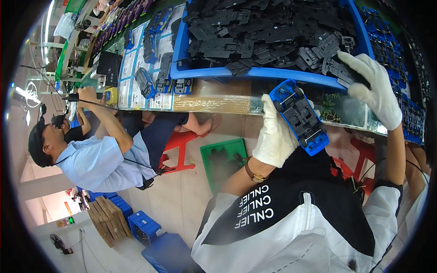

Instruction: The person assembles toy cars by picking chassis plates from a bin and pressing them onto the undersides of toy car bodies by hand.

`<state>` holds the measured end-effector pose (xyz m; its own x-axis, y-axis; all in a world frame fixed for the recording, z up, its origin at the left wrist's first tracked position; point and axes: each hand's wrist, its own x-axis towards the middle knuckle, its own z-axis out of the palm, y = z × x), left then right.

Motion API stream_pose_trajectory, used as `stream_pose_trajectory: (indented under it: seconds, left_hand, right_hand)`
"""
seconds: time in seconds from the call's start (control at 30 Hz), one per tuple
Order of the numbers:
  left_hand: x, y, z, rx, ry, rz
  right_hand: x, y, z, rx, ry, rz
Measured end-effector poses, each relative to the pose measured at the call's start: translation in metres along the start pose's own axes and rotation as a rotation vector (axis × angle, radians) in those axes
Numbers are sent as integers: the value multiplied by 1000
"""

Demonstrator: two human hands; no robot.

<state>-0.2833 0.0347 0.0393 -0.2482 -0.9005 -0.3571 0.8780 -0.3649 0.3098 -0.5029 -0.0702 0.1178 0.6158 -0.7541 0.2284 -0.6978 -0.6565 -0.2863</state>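
A blue toy car (299, 116) is held in my gloved left hand (274, 136), its black underside and wheels turned up toward me. The thumb lies along the car's left side; the other fingers are mostly hidden beneath it. At the bin's right front corner, my gloved right hand (375, 88) has thumb and fingers around a black plastic car chassis (339, 70), which tilts over the rim. Many similar black chassis plates (268, 29) lie heaped in the large blue bin (205, 73).
Several blue cars (144, 83) lie on printed sheets at the left of the table. More blue car parts (387, 50) fill the right side. A green tray (223, 159) and red stool (182, 150) stand below. A co-worker (95, 154) sits at left.
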Motion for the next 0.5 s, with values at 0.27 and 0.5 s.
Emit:
stream_pose_trajectory:
  seconds: [0.27, 0.5]
  left_hand:
    - [-3, -1, 4, 33, 4, 20]
    - [1, -13, 2, 59, 12, 133]
  right_hand:
    - [-10, -14, 19, -313, 68, -15]
    - [-28, -63, 12, -215, 324, 136]
